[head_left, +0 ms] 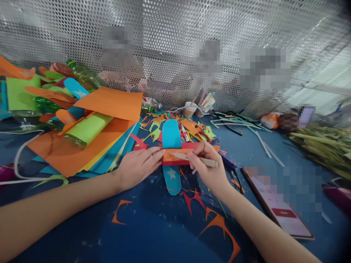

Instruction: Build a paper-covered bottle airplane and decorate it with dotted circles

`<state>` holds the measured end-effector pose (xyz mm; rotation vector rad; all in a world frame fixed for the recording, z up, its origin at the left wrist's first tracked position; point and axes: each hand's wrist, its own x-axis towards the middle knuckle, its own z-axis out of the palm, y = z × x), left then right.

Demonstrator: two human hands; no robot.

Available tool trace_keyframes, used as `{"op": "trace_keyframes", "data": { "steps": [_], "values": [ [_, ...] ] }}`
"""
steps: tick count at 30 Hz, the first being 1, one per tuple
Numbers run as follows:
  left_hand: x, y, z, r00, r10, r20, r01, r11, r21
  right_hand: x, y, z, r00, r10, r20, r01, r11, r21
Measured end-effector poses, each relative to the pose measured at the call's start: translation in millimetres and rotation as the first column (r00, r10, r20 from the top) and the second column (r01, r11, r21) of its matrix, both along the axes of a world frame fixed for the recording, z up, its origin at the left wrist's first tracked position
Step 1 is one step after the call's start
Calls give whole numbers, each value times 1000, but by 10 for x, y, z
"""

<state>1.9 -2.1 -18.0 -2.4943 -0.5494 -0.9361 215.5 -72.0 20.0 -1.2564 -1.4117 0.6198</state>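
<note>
My left hand lies flat with fingers stretched out, pressing the left end of a red and orange paper strip on the blue table. My right hand is closed round a pale wooden stick, whose tip rests on the orange strip. A blue rounded paper piece with a pale star lies crosswise under the strip, sticking out above and below it.
Stacked orange, yellow and blue sheets and a green paper roll lie left. Paper scraps litter the table. A phone sits right, green stalks far right, cups of sticks behind, a perforated metal screen beyond.
</note>
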Motion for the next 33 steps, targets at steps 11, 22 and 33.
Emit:
{"op": "trace_keyframes", "data": {
  "steps": [11, 22, 33],
  "values": [
    [-25, 4, -17, 1000, -2, -24, 2, 1000, 5, -26, 16, -5, 1000, 7, 26, -6, 1000, -16],
    [-14, 9, -17, 1000, -4, -23, 4, 1000, 2, -32, -1, -11, 1000, 10, 24, -9, 1000, -27],
    [-3, 15, -18, 1000, -17, -13, 17, 1000, 1, -28, -9, -42, 999, 13, 32, -13, 1000, -14]
  ]
}}
